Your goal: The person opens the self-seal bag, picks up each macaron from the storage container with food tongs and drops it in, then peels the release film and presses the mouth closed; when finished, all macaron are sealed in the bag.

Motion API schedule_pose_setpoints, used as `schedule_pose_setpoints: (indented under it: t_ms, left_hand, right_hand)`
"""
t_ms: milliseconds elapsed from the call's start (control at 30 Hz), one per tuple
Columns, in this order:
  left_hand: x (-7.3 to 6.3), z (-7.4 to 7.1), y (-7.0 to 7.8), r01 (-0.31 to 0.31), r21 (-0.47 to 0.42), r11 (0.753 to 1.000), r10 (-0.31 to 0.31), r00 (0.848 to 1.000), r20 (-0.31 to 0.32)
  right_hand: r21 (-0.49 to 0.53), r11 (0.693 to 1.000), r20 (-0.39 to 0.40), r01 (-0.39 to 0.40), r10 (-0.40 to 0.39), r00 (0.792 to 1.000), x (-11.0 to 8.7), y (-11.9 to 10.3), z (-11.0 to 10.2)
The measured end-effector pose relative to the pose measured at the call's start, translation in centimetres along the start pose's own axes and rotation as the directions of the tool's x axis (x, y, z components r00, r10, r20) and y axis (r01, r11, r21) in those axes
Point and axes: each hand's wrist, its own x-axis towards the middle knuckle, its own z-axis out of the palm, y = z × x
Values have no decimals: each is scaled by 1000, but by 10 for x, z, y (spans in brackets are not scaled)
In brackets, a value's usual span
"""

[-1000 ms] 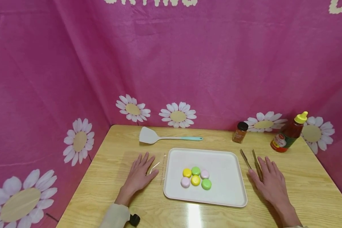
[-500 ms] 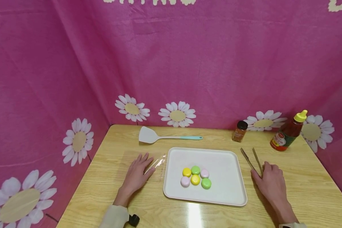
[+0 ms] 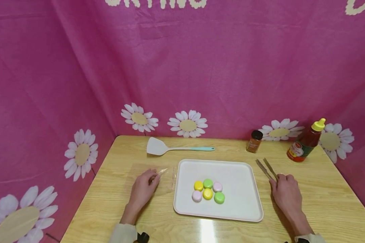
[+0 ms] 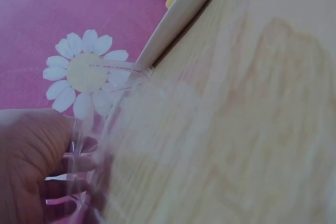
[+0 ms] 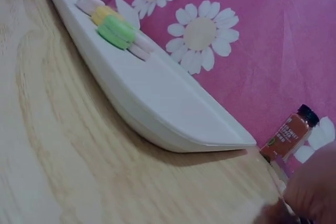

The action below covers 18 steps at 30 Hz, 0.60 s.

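the left hand (image 3: 143, 189) is pinching a thin sheet of clear plastic film (image 3: 167, 184) between thumb and curled fingers, and the film is lying over the worktop (image 3: 91, 206) to the left of the tray, its surface catching bright glints; in the left wrist view it is rising in soft, see-through folds and showing a narrow strip of small reddish print. the right hand (image 3: 287, 192) is closing its fingers and thumb around the near end of a pair of metal tongs (image 3: 270, 168), whose two slender arms are spreading apart and pointing away from the person just beyond the tray's right edge, the left one showing a toothed border. between the hands, a smooth white tray (image 3: 240, 202) with rounded corners and a low raised rim is holding six round, glossy, domed macarons (image 3: 208, 193), two yellow, two green and two pale lilac, which are sitting in two close rows left of its middle. behind the tray, a spatula (image 3: 157, 146) with a flat, pale blade and a turquoise-ended handle is lying sideways on the pale, wood-grained worktop. further right, a small glass jar (image 3: 253, 145) with a black lid and a rounded, yellow-nozzled sauce bottle (image 3: 302, 146) are standing before a magenta cloth (image 3: 219, 67) printed with white daisies.
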Motion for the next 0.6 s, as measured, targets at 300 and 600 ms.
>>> schedule_pose_setpoints:
  t_ms: [300, 600]
  left_hand:
    - [-3, 0, -1, -13, 21, 1000, 13, 1000, -26]
    - [-2, -2, 6, -40, 29, 999, 41, 998, -53]
  right_hand:
    - [82, 996, 168, 26, -39, 985, 8, -6, -23]
    - [171, 981, 334, 86, -140, 932, -1, -30, -41]
